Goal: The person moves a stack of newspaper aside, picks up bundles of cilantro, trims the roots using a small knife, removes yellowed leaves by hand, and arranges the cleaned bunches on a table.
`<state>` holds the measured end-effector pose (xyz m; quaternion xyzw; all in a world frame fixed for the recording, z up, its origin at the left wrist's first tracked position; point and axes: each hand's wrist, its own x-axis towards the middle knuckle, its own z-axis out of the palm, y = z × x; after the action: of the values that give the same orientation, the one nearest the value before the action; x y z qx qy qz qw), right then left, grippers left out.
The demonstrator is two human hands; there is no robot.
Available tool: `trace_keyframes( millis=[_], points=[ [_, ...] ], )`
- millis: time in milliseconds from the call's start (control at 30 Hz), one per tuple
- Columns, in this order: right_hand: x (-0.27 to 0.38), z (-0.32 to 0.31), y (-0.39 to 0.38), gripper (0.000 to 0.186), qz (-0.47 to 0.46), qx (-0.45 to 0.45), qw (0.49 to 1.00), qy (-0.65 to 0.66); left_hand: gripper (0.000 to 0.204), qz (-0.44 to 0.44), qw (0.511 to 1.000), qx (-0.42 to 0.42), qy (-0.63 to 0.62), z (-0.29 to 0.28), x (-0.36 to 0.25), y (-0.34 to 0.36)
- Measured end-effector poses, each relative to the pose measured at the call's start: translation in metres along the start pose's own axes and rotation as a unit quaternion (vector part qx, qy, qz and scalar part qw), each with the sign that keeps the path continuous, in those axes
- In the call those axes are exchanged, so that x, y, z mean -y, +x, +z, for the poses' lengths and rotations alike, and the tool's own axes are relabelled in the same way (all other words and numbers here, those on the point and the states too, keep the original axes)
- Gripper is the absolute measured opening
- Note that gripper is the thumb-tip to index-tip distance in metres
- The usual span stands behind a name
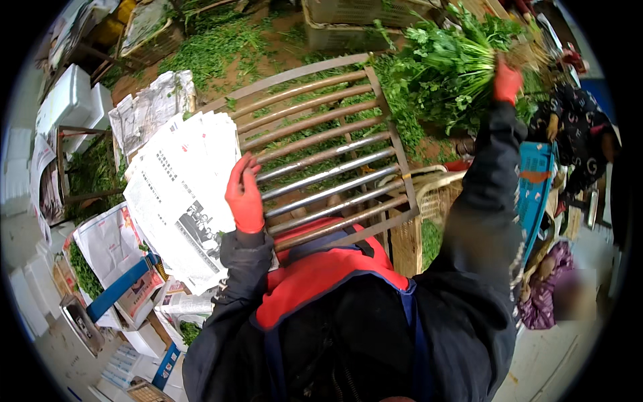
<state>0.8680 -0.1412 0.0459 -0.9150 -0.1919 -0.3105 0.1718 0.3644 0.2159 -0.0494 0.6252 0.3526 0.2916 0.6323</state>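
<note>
Both my hands wear red gloves. My right hand (508, 82) reaches to the far right, its fingers closed at the pale stems of a bunch of long-stemmed leafy greens (462, 63). The fingertips are partly hidden there. My left hand (244, 195) is held at the left side of a slatted metal rack (328, 157), with its fingers loosely bent, apart and holding nothing. Just left of it, a fanned stack of printed paper sheets (164, 181) lies beside the rack. The rack's bars are brown, several of them worn to bright metal.
Plastic crates (348, 33) stand at the far side, with loose greens (214, 50) scattered over the brown ground. White foam boxes (67, 100) are at the far left. To the right are a blue plastic crate (532, 181) and another person in dark patterned clothes (579, 137).
</note>
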Motion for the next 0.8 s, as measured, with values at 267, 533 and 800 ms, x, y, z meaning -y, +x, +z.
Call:
trace_keyframes(
  millis=[267,533,800],
  points=[
    [0.112,-0.046,-0.148,0.031,-0.139,0.105,0.976,0.131,0.026,0.044,0.993,0.099,0.048,0.038,0.012,-0.010],
    [0.222,-0.063,-0.329,0.025,-0.339,0.403,0.813,0.250,0.027,0.023,0.988,0.121,0.098,0.051,0.017,-0.008],
    [0.220,-0.066,-0.329,0.022,-0.349,0.375,0.827,0.234,0.027,0.242,0.900,0.304,0.196,0.097,0.001,-0.006]
  ],
)
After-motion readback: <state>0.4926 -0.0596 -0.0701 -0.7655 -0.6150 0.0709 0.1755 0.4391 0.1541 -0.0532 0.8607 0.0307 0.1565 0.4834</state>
